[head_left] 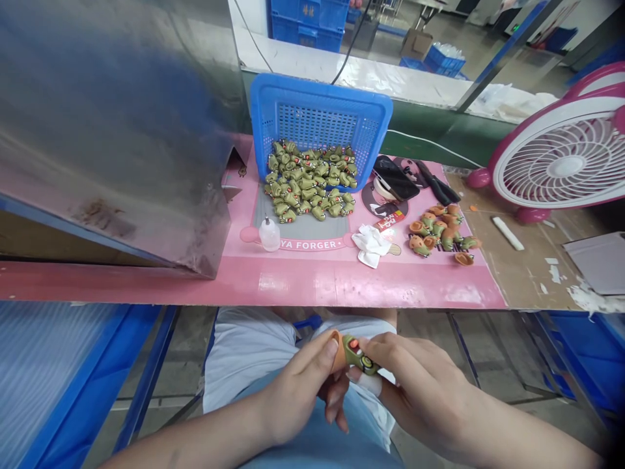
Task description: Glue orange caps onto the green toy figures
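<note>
Below the table edge, over my lap, both hands meet on one small toy piece, olive green with an orange-tan end and a red dot. My left hand pinches the orange-tan end with its fingers curled. My right hand grips the green end between thumb and fingers; one finger has a white wrap. On the pink mat lies a heap of the same green pieces, spilling from a tipped blue basket. To the right sits a smaller group of orange-and-green pieces.
A small white squeeze bottle and a crumpled white tissue stand on the mat. A dark phone and black tool lie beyond. A pink fan stands at right, a large metal box at left.
</note>
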`<state>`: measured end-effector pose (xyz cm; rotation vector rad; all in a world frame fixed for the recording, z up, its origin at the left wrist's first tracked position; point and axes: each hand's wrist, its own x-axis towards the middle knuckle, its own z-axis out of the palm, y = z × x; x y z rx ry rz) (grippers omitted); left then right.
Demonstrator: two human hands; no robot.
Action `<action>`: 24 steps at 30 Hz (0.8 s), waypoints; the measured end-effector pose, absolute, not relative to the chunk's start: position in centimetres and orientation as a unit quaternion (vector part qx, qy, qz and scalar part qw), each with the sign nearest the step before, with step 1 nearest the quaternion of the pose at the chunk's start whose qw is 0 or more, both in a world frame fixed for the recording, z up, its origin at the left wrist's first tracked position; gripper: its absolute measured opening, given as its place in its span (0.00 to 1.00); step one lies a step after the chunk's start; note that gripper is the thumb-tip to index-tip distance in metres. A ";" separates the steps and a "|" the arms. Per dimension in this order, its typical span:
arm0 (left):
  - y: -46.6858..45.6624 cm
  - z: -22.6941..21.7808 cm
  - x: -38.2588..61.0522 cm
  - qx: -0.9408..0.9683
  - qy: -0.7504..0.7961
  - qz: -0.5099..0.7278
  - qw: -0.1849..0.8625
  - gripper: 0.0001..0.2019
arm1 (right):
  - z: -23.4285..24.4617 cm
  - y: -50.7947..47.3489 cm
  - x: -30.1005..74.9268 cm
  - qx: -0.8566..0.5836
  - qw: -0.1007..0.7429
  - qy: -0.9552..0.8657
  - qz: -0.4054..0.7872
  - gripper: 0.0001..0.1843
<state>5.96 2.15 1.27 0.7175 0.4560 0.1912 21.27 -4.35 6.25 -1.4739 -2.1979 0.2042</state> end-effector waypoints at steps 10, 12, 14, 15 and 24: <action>2.5 1.7 5.6 0.365 0.196 0.078 0.907 0.20 | 5.9 -4.7 21.0 -0.536 0.264 -0.798 0.080 0.10; 2.9 1.8 5.7 0.369 0.189 0.073 0.907 0.19 | 6.0 -4.5 21.1 -0.544 0.263 -0.794 0.071 0.09; 3.4 2.0 5.8 0.389 0.197 0.067 0.898 0.19 | 6.0 -4.3 21.1 -0.552 0.253 -0.792 0.053 0.08; 3.6 2.1 5.8 0.410 0.214 0.078 0.883 0.17 | 6.0 -4.2 21.2 -0.555 0.250 -0.792 0.043 0.07; 3.7 2.1 5.0 0.680 0.232 0.384 0.580 0.13 | 5.5 -3.7 21.3 -0.598 0.304 -0.741 -0.011 0.09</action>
